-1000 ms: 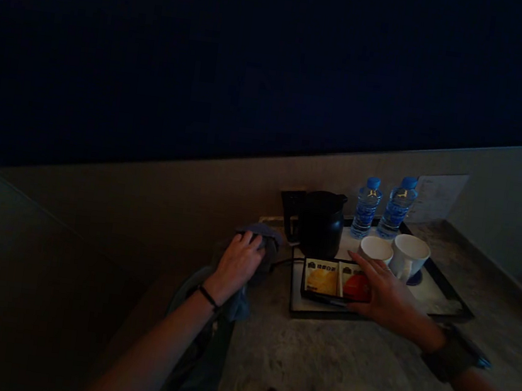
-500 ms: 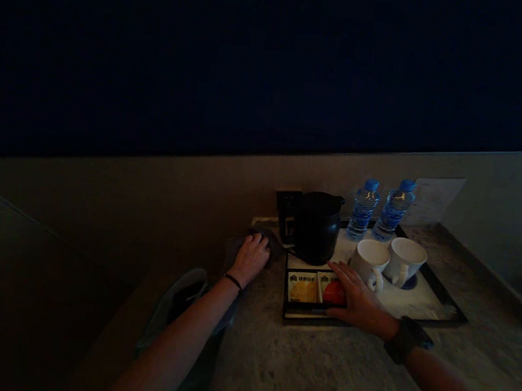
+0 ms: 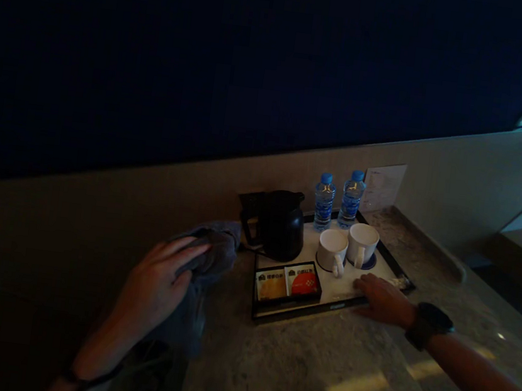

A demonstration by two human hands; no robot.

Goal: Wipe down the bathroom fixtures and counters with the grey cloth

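My left hand is closed on a crumpled grey cloth, raised at the counter's left side; part of the cloth hangs down below it. My right hand rests at the front right of a white tray with a black rim, fingers stretched over its surface and the thumb near the front rim. Two white mugs stand just beyond that hand. On the tray's left are a black kettle and a black box holding a yellow packet and a red packet.
Two water bottles with blue caps stand at the back of the tray. A white printed card leans on the wall behind. The stone counter has a raised ledge at its right. A dark panel fills the upper view.
My left hand has lifted off the counter with the cloth, coming left and nearer. My right hand has moved from the packet box to the tray's right part. The view has shifted right.
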